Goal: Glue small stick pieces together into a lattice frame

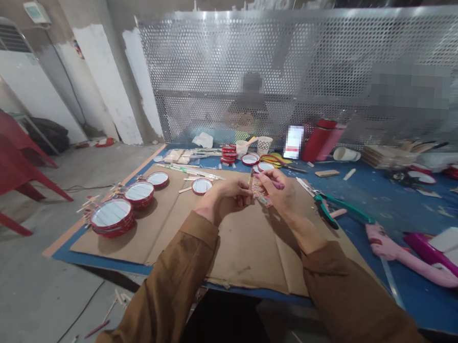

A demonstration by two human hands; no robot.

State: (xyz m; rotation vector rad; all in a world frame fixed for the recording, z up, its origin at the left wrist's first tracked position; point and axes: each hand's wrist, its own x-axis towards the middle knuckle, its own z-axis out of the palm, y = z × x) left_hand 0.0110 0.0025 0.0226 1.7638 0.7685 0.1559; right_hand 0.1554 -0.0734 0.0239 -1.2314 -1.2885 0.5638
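Note:
Above the cardboard sheet my two hands meet close together. My left hand is closed, its fingertips pinching a short, thin wooden stick that points up. My right hand is closed round a slim purple pen, its other end near the stick. Just below the fingers lies a small colourful patterned piece, partly covered by the right hand. To the left, red round tins with white tops stand in a row: a large tin, a medium tin and a small tin.
Green-handled pliers and a pink glue gun lie at the right. Behind my hands stand paper cups, a phone and a red bottle. A perforated metal panel closes the back. A red chair stands left.

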